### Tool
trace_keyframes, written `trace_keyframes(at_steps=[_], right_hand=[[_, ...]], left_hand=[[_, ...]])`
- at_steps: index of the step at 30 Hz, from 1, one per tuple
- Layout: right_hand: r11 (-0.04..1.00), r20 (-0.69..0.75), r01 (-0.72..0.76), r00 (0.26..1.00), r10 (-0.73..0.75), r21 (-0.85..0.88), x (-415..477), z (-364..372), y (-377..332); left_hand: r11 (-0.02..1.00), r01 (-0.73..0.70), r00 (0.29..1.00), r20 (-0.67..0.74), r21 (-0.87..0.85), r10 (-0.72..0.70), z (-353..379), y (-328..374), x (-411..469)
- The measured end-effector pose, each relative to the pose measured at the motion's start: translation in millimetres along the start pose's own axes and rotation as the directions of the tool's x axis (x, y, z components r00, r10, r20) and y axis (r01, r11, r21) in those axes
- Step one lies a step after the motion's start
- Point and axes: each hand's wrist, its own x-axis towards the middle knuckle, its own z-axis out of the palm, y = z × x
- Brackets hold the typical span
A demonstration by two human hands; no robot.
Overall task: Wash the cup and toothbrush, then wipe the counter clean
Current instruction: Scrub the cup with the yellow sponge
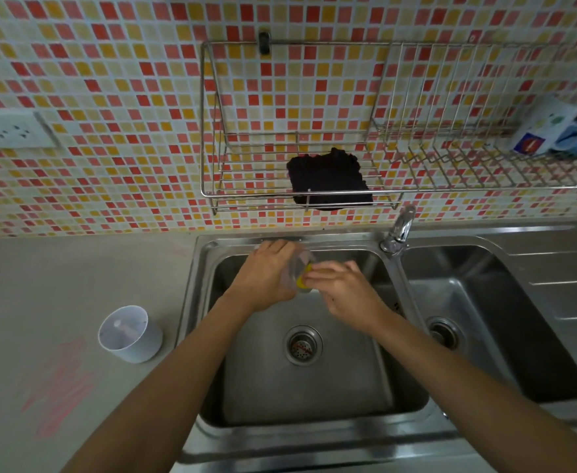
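Observation:
Over the left sink basin, my left hand grips a clear plastic cup tipped on its side, mouth to the right. My right hand presses a yellow sponge into the cup's mouth. A white cup stands upright on the grey counter left of the sink, with a pale toothbrush lying inside it. Pink smears mark the counter in front of the white cup.
A chrome faucet rises between the two basins; the right basin holds nothing. A wire rack on the tiled wall carries a dark cloth and, far right, a mug. A wall socket sits at left.

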Motion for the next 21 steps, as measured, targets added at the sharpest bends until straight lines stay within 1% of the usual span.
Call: trace_keyframes(at_steps=[2, 3, 4, 7, 8, 12, 14, 16, 18, 21], right_hand=[[0.962, -0.018, -0.093, 0.995, 0.100, 0.256, -6.9, 5.9, -9.7], [0.938, -0.020, -0.112, 0.992, 0.126, 0.329, -9.2, 7.4, -12.2], [0.940, -0.023, -0.102, 0.993, 0.116, 0.325, -10.3, 7.1, -13.1], [0.986, -0.040, 0.005, 0.999, 0.002, 0.167, -8.0, 5.6, -7.9], [0.990, -0.047, 0.023, 0.999, -0.017, 0.141, -6.1, 5.3, -5.9], [0.987, -0.088, 0.011, 0.996, 0.004, 0.161, 2.5, -0.2, -8.4], [0.983, -0.093, 0.013, 0.996, 0.004, 0.181, 6.6, -2.9, -10.8], [0.978, -0.065, 0.017, 0.998, -0.003, 0.207, 8.8, -5.1, -14.7], [0.968, -0.045, -0.026, 0.998, 0.039, 0.250, 9.9, -7.7, -17.3], [0.896, -0.022, -0.212, 0.971, 0.239, 0.390, 9.1, -13.9, -23.7]], left_hand=[[0.999, 0.006, 1.000, 0.018, -0.051, -0.005, 0.9, -2.5, -3.0], [0.996, -0.001, 1.000, 0.020, -0.091, 0.002, 2.7, -4.5, -5.1], [0.991, -0.012, 1.000, 0.016, -0.132, 0.014, 3.6, -5.4, -6.7], [0.974, -0.021, 1.000, -0.006, -0.223, 0.020, -0.5, -1.9, -7.5], [0.970, -0.017, 1.000, -0.016, -0.243, 0.013, -2.0, -0.5, -7.1], [0.948, 0.075, 0.995, -0.041, -0.310, -0.092, -0.4, 2.7, -9.0], [0.955, 0.118, 0.988, -0.066, -0.272, -0.141, 3.4, 4.1, -10.2], [0.967, 0.120, 0.980, -0.129, -0.225, -0.152, 7.1, 3.0, -10.3], [0.976, 0.084, 0.970, -0.207, -0.199, -0.126, 8.8, 0.0, -9.3], [0.985, 0.090, 0.966, -0.228, -0.144, -0.121, 6.0, -5.0, -7.7]])
